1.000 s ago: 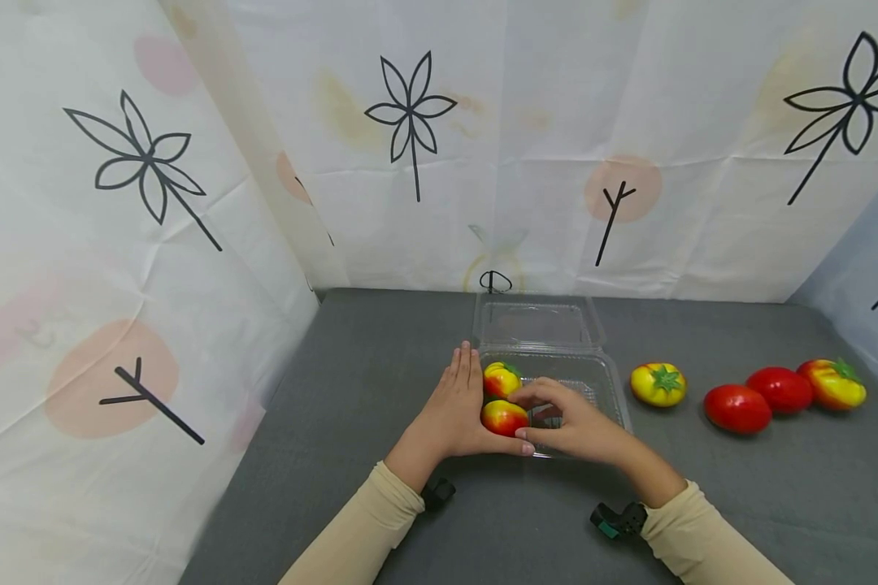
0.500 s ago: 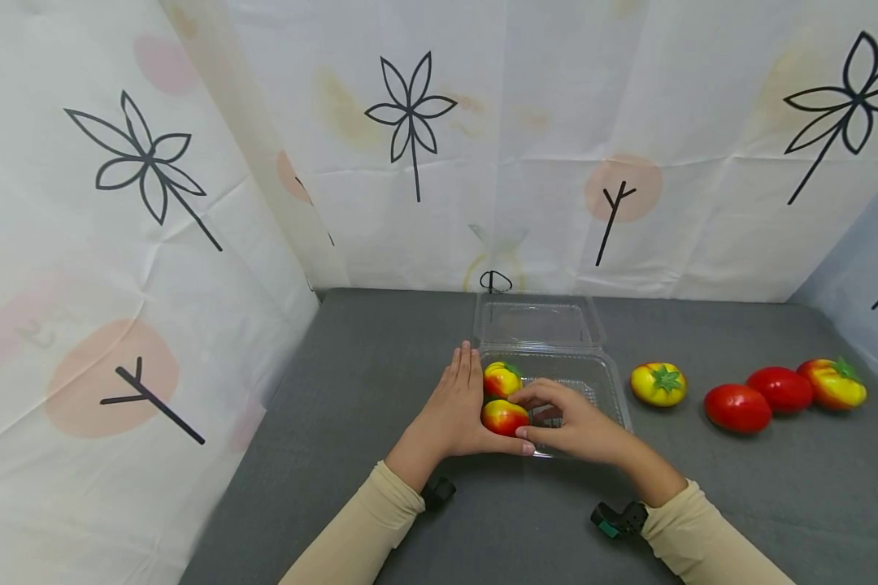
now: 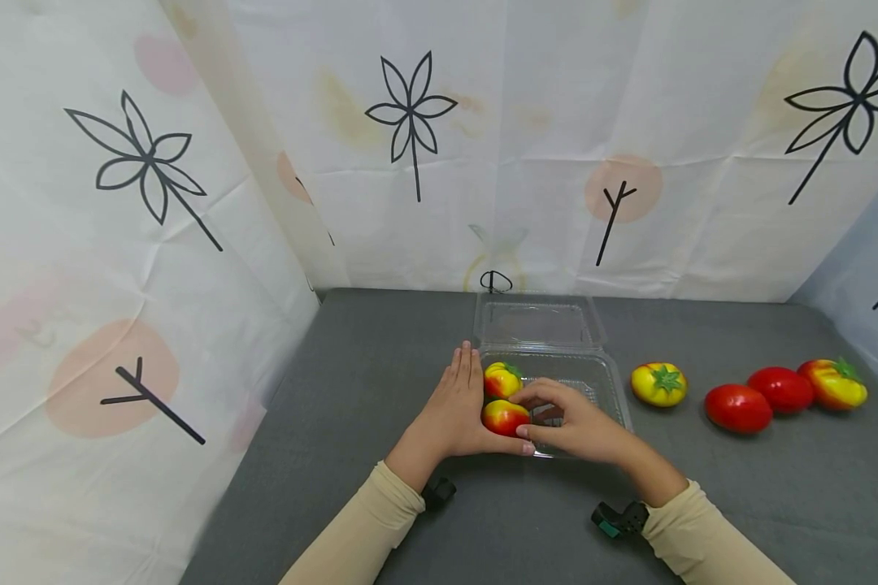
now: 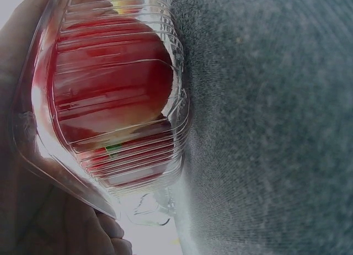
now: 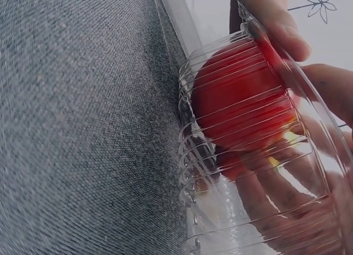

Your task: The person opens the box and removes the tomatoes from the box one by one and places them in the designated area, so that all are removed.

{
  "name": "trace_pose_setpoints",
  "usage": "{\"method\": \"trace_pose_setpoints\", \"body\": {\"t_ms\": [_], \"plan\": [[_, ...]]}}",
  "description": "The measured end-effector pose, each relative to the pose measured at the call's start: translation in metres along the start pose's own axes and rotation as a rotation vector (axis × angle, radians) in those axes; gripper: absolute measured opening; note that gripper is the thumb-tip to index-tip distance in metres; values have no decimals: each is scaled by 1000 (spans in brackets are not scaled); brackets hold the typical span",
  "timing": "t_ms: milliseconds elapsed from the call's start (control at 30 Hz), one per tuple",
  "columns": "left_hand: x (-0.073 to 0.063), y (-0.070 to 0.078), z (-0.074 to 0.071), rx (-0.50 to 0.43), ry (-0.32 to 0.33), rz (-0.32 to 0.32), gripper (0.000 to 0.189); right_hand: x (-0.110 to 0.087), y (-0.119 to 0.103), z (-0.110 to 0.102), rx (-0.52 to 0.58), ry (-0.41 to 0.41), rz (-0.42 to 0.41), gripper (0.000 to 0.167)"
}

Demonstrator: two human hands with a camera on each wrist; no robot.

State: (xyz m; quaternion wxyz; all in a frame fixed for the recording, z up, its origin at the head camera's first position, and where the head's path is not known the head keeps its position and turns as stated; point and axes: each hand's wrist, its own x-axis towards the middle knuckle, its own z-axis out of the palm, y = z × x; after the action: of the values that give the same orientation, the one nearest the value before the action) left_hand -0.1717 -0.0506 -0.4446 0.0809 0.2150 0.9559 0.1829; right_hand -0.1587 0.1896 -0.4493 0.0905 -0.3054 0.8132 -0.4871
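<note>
A clear plastic clamshell box (image 3: 610, 398) lies with its lid (image 3: 537, 321) folded back. Two red-and-yellow tomatoes sit along its left side: a rear tomato (image 3: 499, 382) with a green top and a front tomato (image 3: 499, 418). My left hand (image 3: 449, 410) rests against the box's left wall, fingers straight, thumb along the front rim. Bent fingers and thumb of my right hand (image 3: 574, 418) hold the front tomato from its right side. Through the clear wall, the right wrist view shows this tomato (image 5: 237, 100) beside the right fingers (image 5: 281, 183); the left wrist view shows it (image 4: 116, 73) too.
Right of the box stands a yellow tomato (image 3: 658, 384) with a green top. Farther right lie two red tomatoes, one in front (image 3: 737, 409) and another behind (image 3: 780, 390), next to a red-and-yellow tomato (image 3: 832, 384). A printed cloth (image 3: 541, 227) hangs behind the grey tabletop (image 3: 380, 349).
</note>
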Motion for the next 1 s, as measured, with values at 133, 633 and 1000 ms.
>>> {"method": "trace_pose_setpoints", "body": {"t_ms": [133,633,1000], "plan": [[0,0,0,3,-2,-2,150,0,1,-1,2,5,-6,36],[-1,2,-2,-3,-6,-15,149,-2,-1,-7,-34,60,-39,36],[-1,4,-3,19,0,-21,149,-8,-12,-29,-61,113,-27,36]]}}
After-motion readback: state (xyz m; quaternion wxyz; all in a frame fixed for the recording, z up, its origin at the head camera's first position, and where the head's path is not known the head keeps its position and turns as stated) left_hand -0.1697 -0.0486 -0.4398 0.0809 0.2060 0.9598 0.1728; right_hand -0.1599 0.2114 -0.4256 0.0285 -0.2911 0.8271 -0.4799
